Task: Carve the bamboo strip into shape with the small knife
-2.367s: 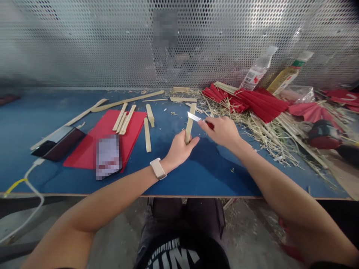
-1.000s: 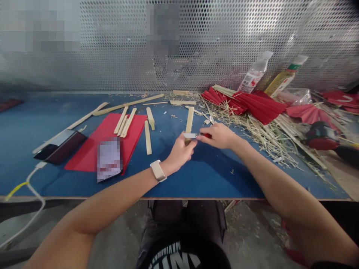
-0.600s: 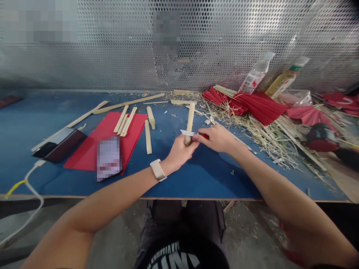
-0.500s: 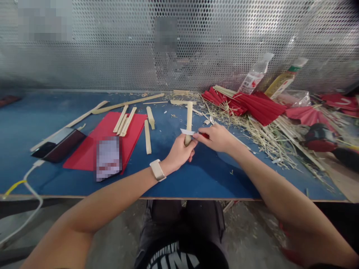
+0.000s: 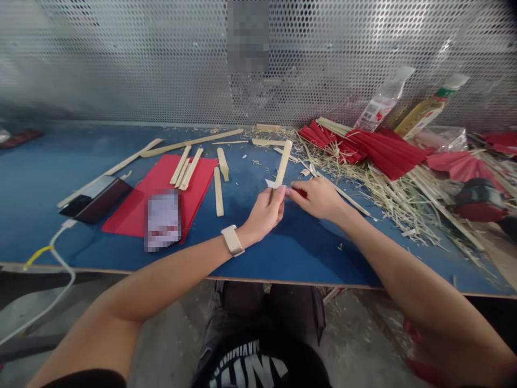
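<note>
My left hand is closed around the near end of a pale bamboo strip, whose far end points up and slightly right. In my right hand is a utility knife with a red handle mostly hidden by the fingers. Its blade lies across the strip just above my left fingers, and my left thumb is at the blade's near side. Both hands are close together over the blue table.
Left of my hands are loose bamboo pieces, red paper, a phone and a dark device on a cable. Right: bamboo shavings, red folded fans and two bottles. A perforated metal panel stands behind.
The strip has tilted to the right at its far end, and the blade has turned slightly with it. The camera view has shifted a little. Both hands keep their hold.
</note>
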